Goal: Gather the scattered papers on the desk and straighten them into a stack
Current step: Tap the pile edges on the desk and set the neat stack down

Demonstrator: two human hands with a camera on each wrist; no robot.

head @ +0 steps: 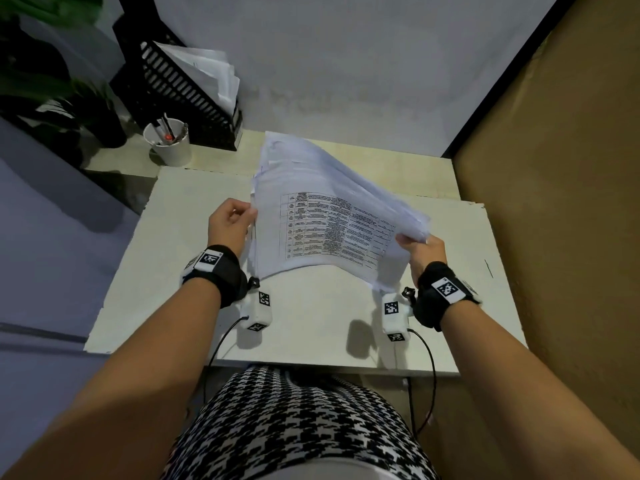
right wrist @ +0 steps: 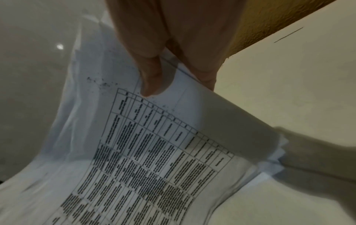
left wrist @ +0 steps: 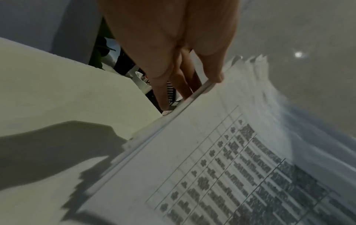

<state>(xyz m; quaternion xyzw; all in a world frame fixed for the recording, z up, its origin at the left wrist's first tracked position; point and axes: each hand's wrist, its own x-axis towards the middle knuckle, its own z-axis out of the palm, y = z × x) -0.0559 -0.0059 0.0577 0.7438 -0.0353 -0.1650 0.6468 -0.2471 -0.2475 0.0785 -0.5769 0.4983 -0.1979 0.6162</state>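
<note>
A bundle of white papers point(head: 325, 216) with a printed table on the top sheet is lifted off the pale desk point(head: 311, 327), its sheets fanned and uneven. My left hand point(head: 239, 216) grips the bundle's left edge, thumb on top and fingers behind, as the left wrist view shows at the papers point(left wrist: 221, 159) under the left hand point(left wrist: 194, 79). My right hand point(head: 415, 247) pinches the right edge; the right wrist view has its thumb on the top sheet of the papers point(right wrist: 154, 152), and the right hand point(right wrist: 173, 79) has its fingers underneath. The right side is raised higher than the left.
A black file holder point(head: 180, 84) with more sheets stands at the back left. A white cup point(head: 168, 142) of pens sits in front of it, a plant point(head: 52, 81) further left. A brown wall point(head: 561, 202) borders the desk's right side.
</note>
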